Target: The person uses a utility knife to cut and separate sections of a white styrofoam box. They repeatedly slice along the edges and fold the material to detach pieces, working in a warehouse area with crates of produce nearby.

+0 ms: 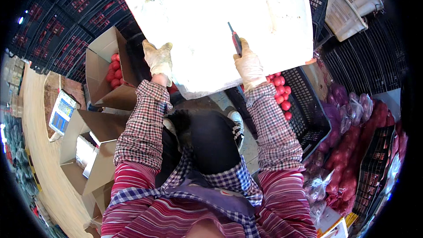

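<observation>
A large white box (281, 16), overexposed and marked with stains, takes up the area before me, partly covering the tomatoes beneath. My left hand (158, 59), in a pale thin glove, grips its left edge, with the thumb on the near face and the other fingertips partly hidden. In my gloved right hand (250, 64) is a slim cutter (236, 40) with a red-and-black handle, its narrow dark blade pointing away from me over the white surface. Close to my right wrist, red tomatoes (281, 90) lie beside a black plastic crate (309, 112).
An open cardboard box (102, 66) at left holds tomatoes (115, 72); another carton (99, 165) stands nearer. Beyond them are a wooden tabletop (39, 132) and a digital panel (62, 111). Stacked black crates (59, 23) rise behind. Red net sacks (347, 158) and white crates (343, 10) occupy the right.
</observation>
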### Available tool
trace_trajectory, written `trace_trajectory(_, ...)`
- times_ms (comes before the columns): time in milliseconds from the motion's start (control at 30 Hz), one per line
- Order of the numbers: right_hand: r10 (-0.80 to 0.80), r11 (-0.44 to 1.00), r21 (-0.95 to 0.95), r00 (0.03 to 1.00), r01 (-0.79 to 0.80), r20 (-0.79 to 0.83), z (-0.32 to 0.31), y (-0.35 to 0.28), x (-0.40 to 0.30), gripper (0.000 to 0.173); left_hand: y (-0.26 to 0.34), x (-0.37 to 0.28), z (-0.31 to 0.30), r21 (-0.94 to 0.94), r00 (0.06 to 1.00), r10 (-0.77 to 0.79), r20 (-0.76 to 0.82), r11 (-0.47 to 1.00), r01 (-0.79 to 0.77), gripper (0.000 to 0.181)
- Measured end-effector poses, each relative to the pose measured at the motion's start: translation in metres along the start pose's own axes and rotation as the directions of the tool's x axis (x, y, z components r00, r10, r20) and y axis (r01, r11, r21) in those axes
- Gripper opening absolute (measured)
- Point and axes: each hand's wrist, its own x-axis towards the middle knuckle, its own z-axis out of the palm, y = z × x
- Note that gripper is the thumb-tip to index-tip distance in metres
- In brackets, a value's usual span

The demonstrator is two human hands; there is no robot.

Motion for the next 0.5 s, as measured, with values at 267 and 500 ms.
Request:
trace_trajectory(267,0.198,0.952,0.207,0.970,-0.225,0.142,0.016,0.050,0.040,0.047,-0.049,0.019,-0.020,-0.230,0.971,-0.225,0.079,0.944,0.237,0.046)
trace_trajectory(500,0.199,0.863,0.407,0.941,-0.301,0.273,0.034,0.085,0.025,0.039,-0.074,0.042,-0.031,0.005,0.974,-0.176,0.146,0.984,0.177,0.044)
